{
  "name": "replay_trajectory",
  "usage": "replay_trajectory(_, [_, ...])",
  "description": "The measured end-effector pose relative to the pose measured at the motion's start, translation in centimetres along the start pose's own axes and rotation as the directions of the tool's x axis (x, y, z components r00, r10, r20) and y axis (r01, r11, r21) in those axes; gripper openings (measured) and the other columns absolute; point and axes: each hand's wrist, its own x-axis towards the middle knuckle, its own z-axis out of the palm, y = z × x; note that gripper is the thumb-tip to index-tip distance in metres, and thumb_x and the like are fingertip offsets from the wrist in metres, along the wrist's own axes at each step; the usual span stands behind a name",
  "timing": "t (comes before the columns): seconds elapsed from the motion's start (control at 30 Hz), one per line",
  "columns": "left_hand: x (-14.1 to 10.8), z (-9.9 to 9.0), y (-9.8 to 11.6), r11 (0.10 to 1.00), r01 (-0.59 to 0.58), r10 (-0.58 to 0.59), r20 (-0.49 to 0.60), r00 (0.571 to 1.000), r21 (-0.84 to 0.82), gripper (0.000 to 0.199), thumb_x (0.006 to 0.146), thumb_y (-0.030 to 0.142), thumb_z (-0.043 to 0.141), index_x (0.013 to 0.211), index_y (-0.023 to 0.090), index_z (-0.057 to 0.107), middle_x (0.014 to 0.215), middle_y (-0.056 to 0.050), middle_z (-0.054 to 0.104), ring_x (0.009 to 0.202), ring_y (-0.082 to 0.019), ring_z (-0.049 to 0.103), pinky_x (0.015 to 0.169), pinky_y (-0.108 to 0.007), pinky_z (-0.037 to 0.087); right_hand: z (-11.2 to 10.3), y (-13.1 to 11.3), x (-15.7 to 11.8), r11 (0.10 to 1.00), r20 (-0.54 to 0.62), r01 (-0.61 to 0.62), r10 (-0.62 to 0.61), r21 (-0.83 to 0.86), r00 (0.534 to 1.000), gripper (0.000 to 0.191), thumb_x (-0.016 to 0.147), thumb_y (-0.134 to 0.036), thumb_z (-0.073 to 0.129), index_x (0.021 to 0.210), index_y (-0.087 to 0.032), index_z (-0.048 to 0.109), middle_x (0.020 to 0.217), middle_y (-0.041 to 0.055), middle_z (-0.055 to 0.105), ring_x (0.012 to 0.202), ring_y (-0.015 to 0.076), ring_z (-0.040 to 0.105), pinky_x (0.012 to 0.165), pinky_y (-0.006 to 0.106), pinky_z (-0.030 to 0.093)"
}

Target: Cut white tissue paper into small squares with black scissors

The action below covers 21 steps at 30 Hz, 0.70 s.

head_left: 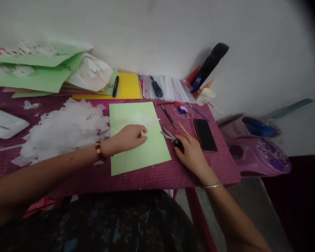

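Note:
A light green sheet (139, 157) lies on the checked red tablecloth (147, 180). My left hand (128, 138) is over the middle of the sheet with its fingers curled together; whatever they may hold is too small to make out. A pale patch shows on the sheet just above that hand. Right of the sheet, my right hand (191, 152) rests on the black handles of the scissors (170, 136), whose blades point up and left, slightly apart. A thin wooden stick (183, 128) lies beyond its fingertips. White paper pieces (65, 129) form a heap left of the sheet.
A black phone (205, 134) lies at the right, near a dark pen (168, 116) and a paint palette (183, 110). Behind are a cutter (156, 87), white strips, a marker (116, 86) on yellow paper (130, 85) and green painted sheets (39, 75). A purple stool (252, 157) stands right.

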Motion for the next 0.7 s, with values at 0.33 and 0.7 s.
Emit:
replay_trajectory(0.33, [-6.9,-3.3,1.4,0.972,0.060,-0.074,-0.056,0.996,-0.226,0.025,0.091,0.037,0.057,0.096,0.016,0.070,0.090,-0.007,0.073,0.080,-0.019,0.066,0.072,-0.031,0.052,0.1,-4.4,-1.6,0.968,0.113,0.218,-0.232,0.124,0.966,0.061,0.085,-0.007,0.056,0.144,-0.020,0.048,0.145,0.0182,0.051,0.135,0.0346,0.049,0.108,0.057,0.045])
replay_trajectory(0.7, [-9.7,1.1,1.0,0.997,-0.049,0.051,-0.031,0.998,0.064,0.036,0.093,0.036,0.052,0.120,0.014,0.064,0.113,-0.013,0.069,0.097,-0.025,0.066,0.086,-0.038,0.052,0.6,-5.3,-7.4,0.942,0.090,0.106,-0.141,0.317,0.986,0.029,0.096,-0.023,0.059,0.125,-0.019,0.061,0.114,0.0125,0.070,0.109,0.0285,0.063,0.094,0.047,0.050])
